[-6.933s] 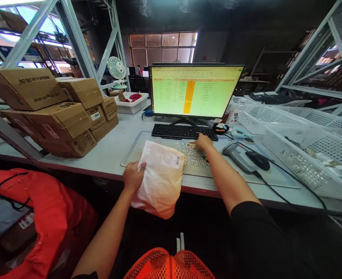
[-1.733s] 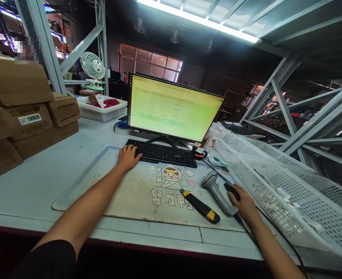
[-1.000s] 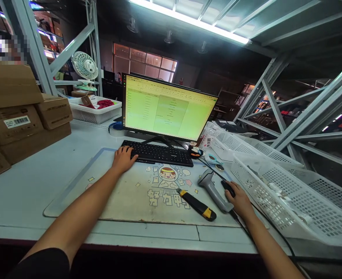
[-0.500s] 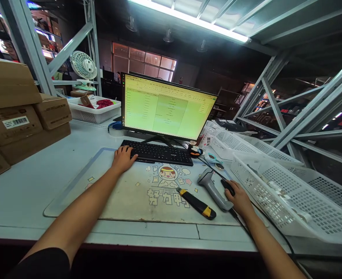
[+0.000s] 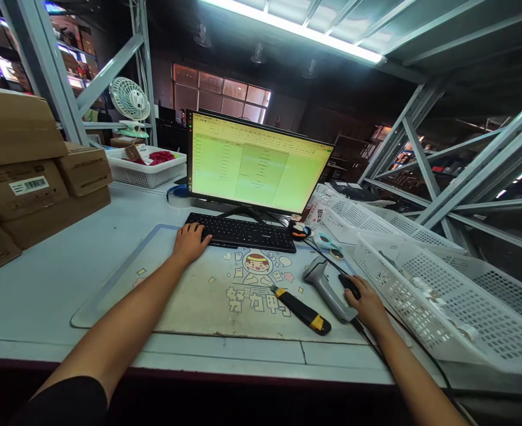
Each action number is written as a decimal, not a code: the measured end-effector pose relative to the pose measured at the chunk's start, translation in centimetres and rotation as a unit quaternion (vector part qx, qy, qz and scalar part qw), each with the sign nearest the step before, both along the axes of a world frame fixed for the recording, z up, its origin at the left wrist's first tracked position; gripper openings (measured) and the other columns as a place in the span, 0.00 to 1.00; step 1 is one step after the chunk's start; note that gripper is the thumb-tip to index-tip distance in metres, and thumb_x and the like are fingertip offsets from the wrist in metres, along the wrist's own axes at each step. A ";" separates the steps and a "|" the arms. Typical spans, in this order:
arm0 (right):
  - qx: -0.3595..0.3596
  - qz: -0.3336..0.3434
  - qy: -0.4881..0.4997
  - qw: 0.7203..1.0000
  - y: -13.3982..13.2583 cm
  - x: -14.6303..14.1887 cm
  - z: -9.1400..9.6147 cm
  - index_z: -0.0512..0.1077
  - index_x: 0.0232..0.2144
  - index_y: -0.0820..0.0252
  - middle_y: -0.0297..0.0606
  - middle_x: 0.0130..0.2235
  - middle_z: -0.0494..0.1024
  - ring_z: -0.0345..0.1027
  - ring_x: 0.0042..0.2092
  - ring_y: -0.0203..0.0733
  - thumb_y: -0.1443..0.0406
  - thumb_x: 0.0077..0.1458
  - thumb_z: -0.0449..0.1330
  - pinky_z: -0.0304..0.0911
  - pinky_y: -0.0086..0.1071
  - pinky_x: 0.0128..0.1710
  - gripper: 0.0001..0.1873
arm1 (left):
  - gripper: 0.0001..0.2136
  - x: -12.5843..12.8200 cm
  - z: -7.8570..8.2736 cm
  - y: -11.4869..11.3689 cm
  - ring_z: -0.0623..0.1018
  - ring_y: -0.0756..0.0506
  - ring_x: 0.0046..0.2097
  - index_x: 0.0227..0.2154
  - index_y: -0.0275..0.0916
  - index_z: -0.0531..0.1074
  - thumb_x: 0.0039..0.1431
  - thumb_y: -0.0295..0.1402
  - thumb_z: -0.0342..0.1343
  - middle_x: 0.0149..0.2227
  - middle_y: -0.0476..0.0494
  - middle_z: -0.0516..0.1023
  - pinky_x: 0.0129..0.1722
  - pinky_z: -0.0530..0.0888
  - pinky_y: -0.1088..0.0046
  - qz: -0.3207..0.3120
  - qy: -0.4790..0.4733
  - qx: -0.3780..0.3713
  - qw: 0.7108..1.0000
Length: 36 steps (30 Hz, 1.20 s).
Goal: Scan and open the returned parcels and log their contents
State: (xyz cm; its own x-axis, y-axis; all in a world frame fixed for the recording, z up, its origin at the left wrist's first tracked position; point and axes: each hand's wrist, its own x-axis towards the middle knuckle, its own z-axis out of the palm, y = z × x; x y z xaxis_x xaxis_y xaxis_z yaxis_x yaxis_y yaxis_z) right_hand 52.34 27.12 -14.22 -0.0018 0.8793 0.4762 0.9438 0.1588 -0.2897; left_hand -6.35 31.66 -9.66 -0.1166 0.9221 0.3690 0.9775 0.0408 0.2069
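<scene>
My left hand (image 5: pixel 190 241) rests on the left end of a black keyboard (image 5: pixel 252 232), fingers spread over the keys. Over on the right, my right hand (image 5: pixel 365 300) is wrapped round a black computer mouse (image 5: pixel 349 286). Just left of that hand lies a grey barcode scanner (image 5: pixel 329 290) with its cable trailing toward the table's front edge. A black and yellow utility knife (image 5: pixel 302 310) lies beside the scanner on a printed desk mat (image 5: pixel 190 302). Behind the keyboard stands a monitor (image 5: pixel 261 165) showing a spreadsheet-like page.
Cardboard boxes (image 5: pixel 25 177) are stacked at the left. A white basket (image 5: pixel 148 171) with red items stands near a small fan (image 5: pixel 130 99). Along the right side are white perforated baskets (image 5: pixel 442 302). A tape roll (image 5: pixel 178 195) sits left of the monitor, inside metal shelf posts (image 5: pixel 43 71).
The view has shifted very slightly. Both hands keep their places on the keyboard and the mouse, and nothing else has visibly moved.
</scene>
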 end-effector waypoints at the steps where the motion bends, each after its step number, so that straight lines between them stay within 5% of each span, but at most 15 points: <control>1: 0.000 0.003 0.000 1.000 -0.1 0.0 0.0 0.76 0.56 0.58 0.50 0.60 0.74 0.70 0.59 0.55 0.53 0.60 0.52 0.63 0.52 0.64 0.28 | 0.24 0.1 0.0 0.0 0.65 0.31 0.66 0.61 0.36 0.72 0.70 0.45 0.47 0.66 0.33 0.69 0.64 0.65 0.53 0.000 0.002 0.001 1.000; 22: 0.016 0.054 0.005 0.998 0.3 0.1 0.4 0.77 0.49 0.55 0.48 0.54 0.79 0.75 0.54 0.57 0.48 0.53 0.54 0.69 0.54 0.59 0.28 | 0.23 0.6 0.2 -0.4 0.68 0.32 0.65 0.60 0.36 0.73 0.71 0.43 0.49 0.66 0.34 0.70 0.65 0.66 0.55 0.000 0.023 0.007 1.000; 27: 0.063 -0.002 0.052 0.997 0.5 -0.3 2.7 0.75 0.47 0.50 0.52 0.51 0.79 0.75 0.52 0.63 0.47 0.51 0.56 0.70 0.58 0.55 0.24 | 0.24 0.3 0.5 -1.0 0.65 0.32 0.68 0.63 0.35 0.71 0.71 0.43 0.48 0.67 0.34 0.68 0.67 0.64 0.55 0.001 0.006 -0.003 1.000; 31: 0.113 0.027 0.060 0.991 1.6 -4.8 7.6 0.75 0.47 0.44 0.52 0.51 0.80 0.75 0.50 0.62 0.50 0.56 0.57 0.70 0.56 0.52 0.19 | 0.24 0.0 0.6 -1.2 0.66 0.33 0.68 0.63 0.35 0.71 0.71 0.43 0.48 0.68 0.35 0.68 0.67 0.64 0.56 -0.006 0.010 -0.009 1.000; 36: 0.108 0.140 0.094 0.980 4.2 -17.4 11.3 0.74 0.53 0.58 0.51 0.54 0.79 0.73 0.55 0.57 0.53 0.59 0.56 0.69 0.56 0.55 0.24 | 0.25 0.1 0.6 -1.2 0.68 0.32 0.66 0.64 0.35 0.69 0.71 0.43 0.48 0.68 0.32 0.67 0.67 0.62 0.53 -0.004 0.041 -0.002 0.999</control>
